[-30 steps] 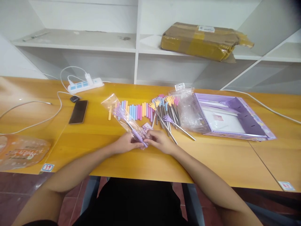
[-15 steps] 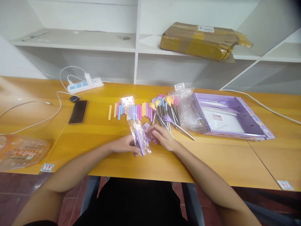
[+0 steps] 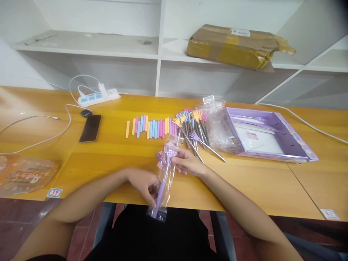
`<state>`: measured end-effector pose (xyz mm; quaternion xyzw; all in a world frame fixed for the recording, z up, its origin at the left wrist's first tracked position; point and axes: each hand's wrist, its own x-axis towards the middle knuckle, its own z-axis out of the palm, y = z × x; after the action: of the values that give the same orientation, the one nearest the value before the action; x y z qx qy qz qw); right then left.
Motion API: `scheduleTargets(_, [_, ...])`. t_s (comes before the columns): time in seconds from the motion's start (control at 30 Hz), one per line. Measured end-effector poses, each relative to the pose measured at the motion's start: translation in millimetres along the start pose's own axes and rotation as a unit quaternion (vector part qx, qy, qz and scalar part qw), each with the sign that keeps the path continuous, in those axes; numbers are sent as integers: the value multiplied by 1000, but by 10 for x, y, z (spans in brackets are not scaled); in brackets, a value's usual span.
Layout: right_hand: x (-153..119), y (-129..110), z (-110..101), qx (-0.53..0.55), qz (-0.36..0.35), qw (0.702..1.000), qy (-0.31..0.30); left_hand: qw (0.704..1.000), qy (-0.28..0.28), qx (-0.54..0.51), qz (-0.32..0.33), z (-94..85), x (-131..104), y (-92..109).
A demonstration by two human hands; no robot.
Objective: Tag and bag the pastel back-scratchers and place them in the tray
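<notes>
A clear plastic bag [image 3: 169, 181] holds a purple hand-shaped scratcher [image 3: 160, 192], its handle end over the table's front edge. My left hand [image 3: 145, 185] grips the bag beside the purple handle. Around the bag's upper part, near the scratcher's head, my right hand [image 3: 187, 162] is closed. A small purple printed card [image 3: 162, 159] shows at the bag's top left. Just beyond lie a row of coloured sleeves [image 3: 154, 129] and a pile of hand-headed metal scratchers [image 3: 194, 127].
Clear bags [image 3: 221, 130] lie beside an open purple box [image 3: 288, 139] on the right. On the left are a phone [image 3: 90, 128], a power strip [image 3: 99, 97] and an orange-printed bag [image 3: 29, 174]. A taped carton [image 3: 231, 47] sits on the shelf.
The bagged scratcher has moved down toward the table's front edge. My left hand moved down with it, and my right hand has come onto its upper part.
</notes>
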<state>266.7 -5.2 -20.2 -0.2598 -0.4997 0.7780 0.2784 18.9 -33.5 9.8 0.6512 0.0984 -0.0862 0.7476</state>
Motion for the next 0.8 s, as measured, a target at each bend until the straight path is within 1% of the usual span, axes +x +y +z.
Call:
scheduleTargets(0.03, [-3,-9,8,-12,8,1000,0,1000,13,-9,2,5,8,-14])
scheduleTargets(0.07, [-2,-15,17,-26,16,1000,-4,999,40,-18,0,-1,9,-29])
scheduleTargets(0.13, [9,-20,39,-46,22,999,-19,992,121,-27,-14,-47,-10,-61])
scheduleTargets(0.2, [24,-15,76,-59,28,997,-38,975,221,-20,-18,-128,-44,-98])
scheduleTargets(0.27, [33,-3,126,-70,37,996,-46,945,328,3,5,-219,-71,-135])
scheduleTargets(0.33, [30,7,169,-84,51,994,-50,901,431,24,39,-291,-78,-168])
scheduleTargets(0.4, [14,5,179,-100,76,990,-67,861,503,36,74,-332,-68,-190])
scheduleTargets(0.43, [2,-4,162,-109,92,986,-81,847,523,36,90,-341,-60,-198])
scheduleTargets(0.47, [-12,-20,128,-119,103,983,-91,840,532,33,103,-345,-52,-204])
scheduleTargets(0.5, [-27,-45,76,-130,100,983,-87,838,533,25,111,-345,-46,-210])
scheduleTargets(0.53, [-43,-78,9,-144,81,984,-63,840,529,14,115,-342,-42,-217])
scheduleTargets(0.57, [-59,-120,-72,-167,45,985,-14,842,525,3,119,-337,-38,-223])
scheduleTargets(0.6, [-75,-167,-160,-205,-5,978,50,844,523,-5,121,-330,-36,-229])
scheduleTargets(0.63, [-91,-218,-250,-260,-58,957,118,844,522,-10,124,-323,-34,-235])
scheduleTargets(0.67, [-105,-269,-336,-330,-103,922,173,842,523,-12,129,-315,-31,-240])
scheduleTargets(0.7, [-117,-314,-411,-407,-134,880,206,840,525,-12,135,-307,-28,-244])
scheduleTargets(0.73, [-126,-350,-471,-480,-149,838,215,839,526,-11,140,-300,-23,-246])
scheduleTargets(0.77, [-131,-373,-512,-540,-150,802,205,837,527,-12,143,-295,-19,-246])
scheduleTargets(0.8, [-132,-381,-534,-585,-141,777,186,837,528,-13,143,-292,-14,-246])
